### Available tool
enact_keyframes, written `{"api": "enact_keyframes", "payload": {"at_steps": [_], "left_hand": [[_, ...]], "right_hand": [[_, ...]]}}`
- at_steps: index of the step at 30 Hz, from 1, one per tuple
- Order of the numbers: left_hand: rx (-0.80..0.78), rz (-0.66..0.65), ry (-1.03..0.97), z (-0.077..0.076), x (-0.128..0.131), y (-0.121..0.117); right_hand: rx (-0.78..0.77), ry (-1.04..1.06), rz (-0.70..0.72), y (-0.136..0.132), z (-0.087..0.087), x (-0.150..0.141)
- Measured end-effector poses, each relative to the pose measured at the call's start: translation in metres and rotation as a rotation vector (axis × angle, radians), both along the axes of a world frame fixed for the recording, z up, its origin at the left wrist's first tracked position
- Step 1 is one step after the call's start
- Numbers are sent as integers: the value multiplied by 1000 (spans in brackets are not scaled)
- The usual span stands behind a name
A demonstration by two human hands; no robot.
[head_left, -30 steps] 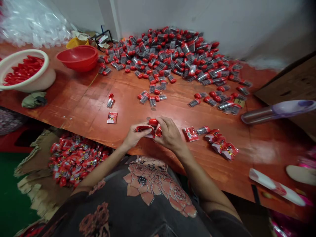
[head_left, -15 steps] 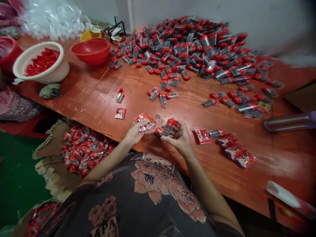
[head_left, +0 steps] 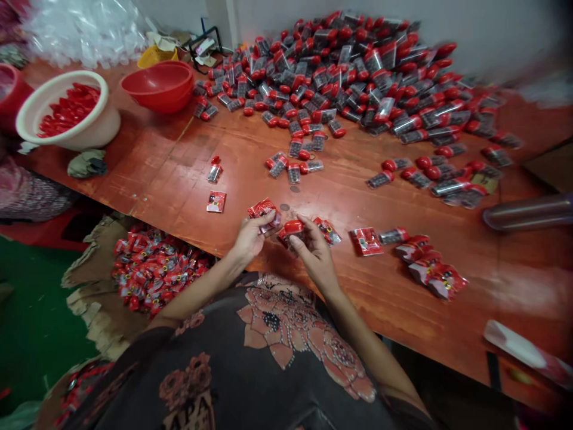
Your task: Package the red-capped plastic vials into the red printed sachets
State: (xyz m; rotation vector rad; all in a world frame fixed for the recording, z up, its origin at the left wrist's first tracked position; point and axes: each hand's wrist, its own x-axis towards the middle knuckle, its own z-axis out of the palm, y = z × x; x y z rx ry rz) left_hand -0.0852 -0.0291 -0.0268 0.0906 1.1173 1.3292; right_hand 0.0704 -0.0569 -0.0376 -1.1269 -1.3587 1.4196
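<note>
My left hand (head_left: 250,240) pinches a red printed wrapper (head_left: 263,210) between thumb and fingers. Just to its right, my right hand (head_left: 317,254) grips a small container with a red cap (head_left: 293,227); its lower part is dark and partly covered by my fingers. The two held things are close together, and I cannot tell whether they touch. Past my right fingers, a red printed packet (head_left: 330,232) rests on the table. Farther right lie a flat red packet (head_left: 366,241), a red-capped clear tube (head_left: 394,235) and a row of filled red packets (head_left: 432,269).
A large heap of red-capped tubes (head_left: 340,77) covers the back of the orange table (head_left: 179,173). At left stand a white bowl of red caps (head_left: 111,122) and a red bowl (head_left: 159,86). Below the edge, an open carton (head_left: 85,280) holds many red packets.
My right hand has moved left, nearer my left hand, and the container has turned in its fingers. A printed packet now shows beyond that hand. The view has shifted slightly.
</note>
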Motion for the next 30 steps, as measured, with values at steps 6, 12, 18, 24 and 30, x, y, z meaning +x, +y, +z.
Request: {"api": "enact_keyframes", "payload": {"at_steps": [6,12,18,24,30], "left_hand": [[-32,0,-21,2,7,0],[77,29,18,5,13,-4],[169,38,133,11,16,-8],[256,-41,185,16,13,-9],[281,-76,245,14,11,-10]], "right_hand": [[214,-190,-76,4,-3,-2],[370,-306,-85,7,2,-6],[259,-292,-59,6,11,-6],[59,-76,-108,7,9,-5],[149,-157,-160,4,12,-3]]}}
